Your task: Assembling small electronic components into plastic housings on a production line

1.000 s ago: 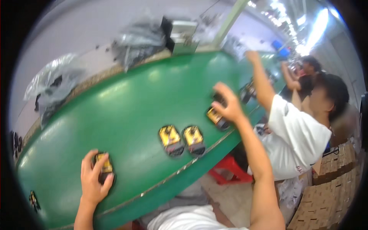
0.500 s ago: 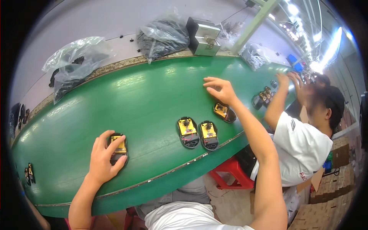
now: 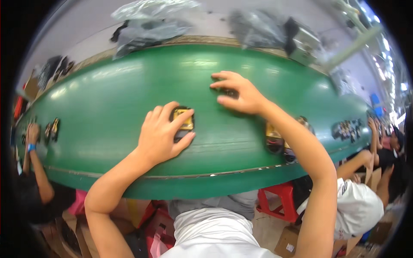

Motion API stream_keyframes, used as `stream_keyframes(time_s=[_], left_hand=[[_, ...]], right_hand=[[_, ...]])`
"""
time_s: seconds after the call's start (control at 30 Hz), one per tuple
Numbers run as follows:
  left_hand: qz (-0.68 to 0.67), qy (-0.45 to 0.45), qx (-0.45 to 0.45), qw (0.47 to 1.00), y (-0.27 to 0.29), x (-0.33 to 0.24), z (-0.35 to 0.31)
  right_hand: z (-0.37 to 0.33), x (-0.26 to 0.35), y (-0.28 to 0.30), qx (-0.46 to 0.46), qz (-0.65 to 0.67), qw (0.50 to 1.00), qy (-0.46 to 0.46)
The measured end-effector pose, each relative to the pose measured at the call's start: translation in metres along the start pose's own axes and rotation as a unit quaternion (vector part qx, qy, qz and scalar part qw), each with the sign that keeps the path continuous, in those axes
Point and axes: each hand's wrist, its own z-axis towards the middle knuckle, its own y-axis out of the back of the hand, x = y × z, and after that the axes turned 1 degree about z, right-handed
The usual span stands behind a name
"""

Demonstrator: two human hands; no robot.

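Observation:
My left hand [image 3: 159, 133] is wrapped over an open computer mouse base [image 3: 183, 122], a black oval shell with a yellow circuit board, its thumb and fingers at the shell's sides. Beyond it to the right, my right hand [image 3: 243, 93] hovers over or rests on the green surface, fingers curved and thumb apart. A small dark piece [image 3: 231, 92] shows between that thumb and the fingers; its kind is blurred. Under and beside my right forearm are more mouse bases, one [image 3: 274, 138] near the front edge and another [image 3: 290, 151] partly covered by the arm.
The long green work surface [image 3: 107, 129] has plastic bags of dark parts [image 3: 155, 30] and a metal box [image 3: 303, 41] behind it. A co-worker's hand [image 3: 32, 133] is at far left near more bases [image 3: 55, 129]. More parts [image 3: 347, 130] and people are at right, near a red stool [image 3: 277, 200].
The view has swung left, so the scene sits farther right. My right hand has moved away from the other mouse bases toward my left hand, which still grips its base.

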Motion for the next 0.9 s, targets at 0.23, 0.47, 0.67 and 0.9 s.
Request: stream_keyframes(time_s=[0.23, 0.47, 0.67, 0.9], left_hand=[[-0.047, 0.011, -0.023, 0.999, -0.001, 0.026, -0.010], [-0.034, 0.005, -0.033, 0.999, -0.004, 0.005, -0.014], [-0.043, 0.004, -0.056, 0.998, -0.015, 0.018, -0.003], [-0.083, 0.002, -0.042, 0.996, -0.006, 0.022, -0.009]], right_hand=[[-0.020, 0.112, -0.056, 0.061, -0.008, 0.997, 0.040], [-0.032, 0.124, -0.054, -0.011, -0.011, 0.999, 0.032], [-0.039, 0.176, -0.068, -0.013, -0.016, 0.993, 0.115], [-0.050, 0.151, -0.051, 0.106, 0.015, 0.988, 0.110]])
